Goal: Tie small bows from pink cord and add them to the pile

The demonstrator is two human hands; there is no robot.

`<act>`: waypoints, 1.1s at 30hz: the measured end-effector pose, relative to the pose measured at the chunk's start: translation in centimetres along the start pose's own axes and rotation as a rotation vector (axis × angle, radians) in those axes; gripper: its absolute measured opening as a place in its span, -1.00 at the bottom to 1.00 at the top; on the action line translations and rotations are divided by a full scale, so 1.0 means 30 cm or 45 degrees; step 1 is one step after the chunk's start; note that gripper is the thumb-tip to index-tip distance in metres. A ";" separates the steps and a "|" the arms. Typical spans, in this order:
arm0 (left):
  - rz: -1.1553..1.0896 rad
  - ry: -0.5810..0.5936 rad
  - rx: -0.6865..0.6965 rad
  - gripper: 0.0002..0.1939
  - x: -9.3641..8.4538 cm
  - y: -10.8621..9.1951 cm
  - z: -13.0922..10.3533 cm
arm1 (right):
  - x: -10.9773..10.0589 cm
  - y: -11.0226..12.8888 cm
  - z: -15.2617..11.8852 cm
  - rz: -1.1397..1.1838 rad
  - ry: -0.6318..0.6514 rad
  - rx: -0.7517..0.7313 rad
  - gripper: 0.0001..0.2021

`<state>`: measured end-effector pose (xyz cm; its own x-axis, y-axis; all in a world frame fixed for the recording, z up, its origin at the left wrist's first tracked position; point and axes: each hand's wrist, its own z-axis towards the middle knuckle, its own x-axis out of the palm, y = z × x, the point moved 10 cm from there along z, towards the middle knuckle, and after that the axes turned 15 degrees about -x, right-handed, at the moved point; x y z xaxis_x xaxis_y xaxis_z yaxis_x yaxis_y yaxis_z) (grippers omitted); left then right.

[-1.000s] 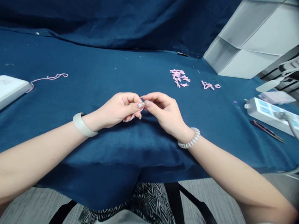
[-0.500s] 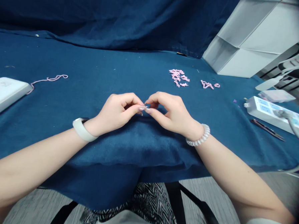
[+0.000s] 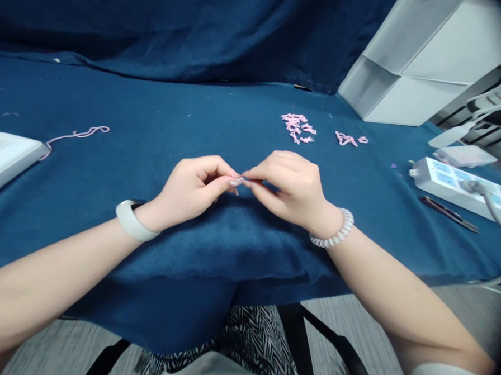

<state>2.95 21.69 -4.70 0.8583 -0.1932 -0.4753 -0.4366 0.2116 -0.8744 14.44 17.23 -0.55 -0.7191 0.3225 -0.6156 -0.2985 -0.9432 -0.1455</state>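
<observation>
Above the front part of the blue cloth, my left hand [image 3: 198, 186] and my right hand [image 3: 290, 188] meet fingertip to fingertip. Each is closed in a pinch of thumb and forefinger. Whatever lies between the fingertips is too small and too hidden to make out. Beyond my right hand is a pile of small pink yarn pieces [image 3: 293, 122], with a smaller group of pink pieces [image 3: 346, 139] to its right. On the left, a pink strand [image 3: 79, 134] runs out from beside a white box-like object [image 3: 8, 161].
At the right lie a white power strip [image 3: 464, 185] with a plugged-in cable, dark thread snips [image 3: 448, 213] and a clear flat case [image 3: 464, 155]. White storage boxes [image 3: 418, 101] stand at the back right. A blue curtain [image 3: 179, 27] hangs behind the cloth-covered table [image 3: 154, 109].
My right hand has turned slightly, its back now more toward the camera and its fingers closer together. My left hand holds nearly the same pose. The view has shifted slightly.
</observation>
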 end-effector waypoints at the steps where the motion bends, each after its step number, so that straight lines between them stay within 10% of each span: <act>1: -0.008 0.003 -0.004 -0.84 0.000 0.000 0.001 | 0.000 0.000 -0.001 -0.015 -0.001 0.000 -0.87; 33: -0.560 0.469 -0.490 -0.71 0.102 0.104 0.025 | -0.005 0.008 0.001 0.042 -0.100 -0.010 -0.88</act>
<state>4.41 22.48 -8.81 0.8597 -0.5107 -0.0110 -0.1918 -0.3027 -0.9336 14.45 16.96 -0.47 -0.7754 0.2965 -0.5575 -0.2694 -0.9539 -0.1326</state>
